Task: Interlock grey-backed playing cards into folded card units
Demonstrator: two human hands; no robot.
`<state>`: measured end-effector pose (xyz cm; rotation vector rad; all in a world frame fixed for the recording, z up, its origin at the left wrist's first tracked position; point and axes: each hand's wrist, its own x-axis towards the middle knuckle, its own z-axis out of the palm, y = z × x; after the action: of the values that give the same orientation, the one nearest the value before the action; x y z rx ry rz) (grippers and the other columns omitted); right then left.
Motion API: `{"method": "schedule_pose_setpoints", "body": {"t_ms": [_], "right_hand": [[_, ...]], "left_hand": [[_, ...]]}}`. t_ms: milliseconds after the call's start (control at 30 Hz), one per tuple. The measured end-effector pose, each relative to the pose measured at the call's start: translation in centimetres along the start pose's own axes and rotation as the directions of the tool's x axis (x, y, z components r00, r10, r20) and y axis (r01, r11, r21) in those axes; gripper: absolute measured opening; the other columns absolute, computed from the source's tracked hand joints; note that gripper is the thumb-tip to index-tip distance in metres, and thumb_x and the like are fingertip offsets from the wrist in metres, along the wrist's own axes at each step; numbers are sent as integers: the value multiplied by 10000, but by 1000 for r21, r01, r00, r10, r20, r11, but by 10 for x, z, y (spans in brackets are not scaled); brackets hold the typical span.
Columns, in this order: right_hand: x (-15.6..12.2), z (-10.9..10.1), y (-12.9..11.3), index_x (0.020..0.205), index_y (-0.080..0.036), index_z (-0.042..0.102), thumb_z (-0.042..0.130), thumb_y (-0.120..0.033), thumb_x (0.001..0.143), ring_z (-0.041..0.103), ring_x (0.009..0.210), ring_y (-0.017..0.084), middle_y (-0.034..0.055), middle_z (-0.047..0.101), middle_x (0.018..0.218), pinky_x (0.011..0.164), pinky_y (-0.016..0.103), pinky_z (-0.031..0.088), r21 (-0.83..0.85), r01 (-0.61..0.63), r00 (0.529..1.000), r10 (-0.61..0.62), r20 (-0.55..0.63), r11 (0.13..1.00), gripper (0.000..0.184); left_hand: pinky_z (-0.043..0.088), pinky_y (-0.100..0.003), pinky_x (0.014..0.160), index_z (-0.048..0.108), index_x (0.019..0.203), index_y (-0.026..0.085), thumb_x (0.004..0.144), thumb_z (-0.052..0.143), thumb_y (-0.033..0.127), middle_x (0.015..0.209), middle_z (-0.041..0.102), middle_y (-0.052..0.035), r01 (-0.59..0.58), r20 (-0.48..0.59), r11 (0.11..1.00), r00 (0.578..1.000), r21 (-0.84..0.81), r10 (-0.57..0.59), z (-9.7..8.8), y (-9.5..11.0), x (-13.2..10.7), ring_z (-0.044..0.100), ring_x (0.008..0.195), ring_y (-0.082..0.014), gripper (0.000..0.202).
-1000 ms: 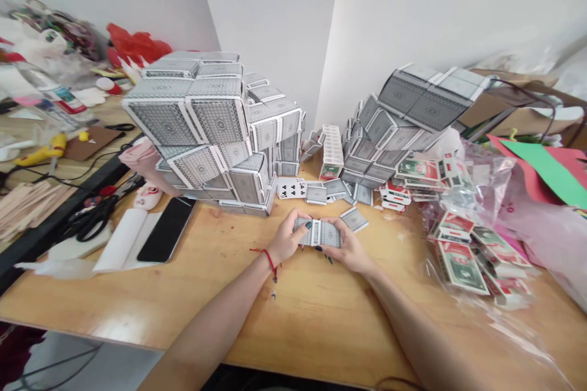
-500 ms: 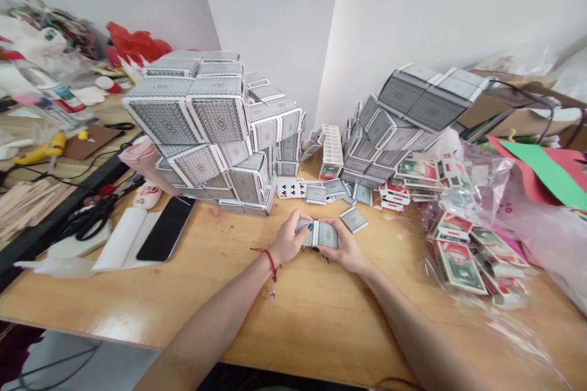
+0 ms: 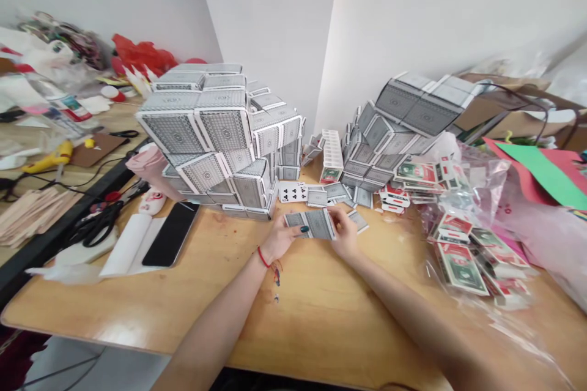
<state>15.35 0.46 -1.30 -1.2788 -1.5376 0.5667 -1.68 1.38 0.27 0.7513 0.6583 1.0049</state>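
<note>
White walls meet in a corner behind your wooden surface (image 3: 321, 317). Near the middle of it you hold a grey-backed card piece (image 3: 310, 224) just above the wood, level and lengthwise between your hands. Your left hand (image 3: 279, 241) pinches its left end, the dark-nailed thumb lying on top. Your right hand (image 3: 343, 235) grips the right end with its fingers curled over the far edge.

Just beyond lie loose cards, one of them a face-up clubs card (image 3: 293, 192). A tall stack of grey card blocks (image 3: 206, 134) stands to the far left, and a lower heap (image 3: 398, 115) to the far right. A black phone (image 3: 170, 234) and scissors (image 3: 94, 226) lie to the left. On the right, a clear plastic bag (image 3: 486, 195) holds red-and-green packs (image 3: 458, 262).
</note>
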Motion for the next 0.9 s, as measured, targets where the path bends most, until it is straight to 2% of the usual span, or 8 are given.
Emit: {"method": "schedule_pose_setpoints", "body": {"t_ms": [100,167,233,333,467,600,800,900], "right_hand": [[20,8,2,924,-192,591,440,-212,811,529,863,215,76,627,879,771,360,422,-297,359,925,-294,240,885,189],[33,18,4,1004,-168,580,446,-163,792,440,1074,256,100,587,1081,881,397,366,-414,485,866,-359,347,770,250],[44,28,6,1109,-134,531,435,-123,782,334,1193,270,118,509,1210,952,425,298,-511,535,839,-355,412,672,340],[57,42,10,1154,-76,496,430,-108,788,376,1172,265,154,503,1211,969,414,280,-577,589,801,-319,506,565,373],[65,45,9,987,-68,585,371,-105,837,536,951,238,165,616,985,890,384,349,-552,691,710,-294,640,466,264],[66,39,4,879,-95,603,358,-93,844,557,830,214,144,630,870,815,355,382,-535,711,689,-300,660,456,247],[68,29,-3,781,-126,594,421,-131,830,552,754,203,107,628,771,742,318,399,-513,713,682,-302,666,478,180],[69,22,-10,833,-142,592,427,-129,826,554,823,201,105,633,843,762,309,403,-501,634,751,-314,581,589,166]], "left_hand": [[410,-234,602,490,653,124,546,731,168,630,550,6,92,179,995,980,-36,-84,2,2,-3,520,605,-101,267],[427,-253,612,514,650,121,529,743,175,636,568,-3,114,209,993,972,-34,-104,4,4,-5,538,613,-115,264],[428,-249,597,532,629,115,503,759,191,608,576,-4,125,196,992,973,-3,-122,5,5,-6,539,580,-112,270],[400,-217,538,549,568,103,465,775,210,519,556,10,130,157,989,978,71,-139,5,5,-6,497,492,-84,270],[392,-215,525,580,554,96,439,779,205,533,580,3,156,158,979,972,129,-175,4,4,-6,496,487,-85,254],[384,-212,527,590,550,101,418,787,200,501,561,22,158,131,977,975,145,-177,2,4,-5,483,472,-79,257],[385,-216,541,614,559,91,447,779,214,550,611,-14,134,193,973,966,188,-170,-2,2,-4,513,503,-95,234],[388,-214,542,622,586,92,450,777,218,566,616,-12,133,177,976,970,173,-163,-2,2,-3,517,510,-96,242]]}}
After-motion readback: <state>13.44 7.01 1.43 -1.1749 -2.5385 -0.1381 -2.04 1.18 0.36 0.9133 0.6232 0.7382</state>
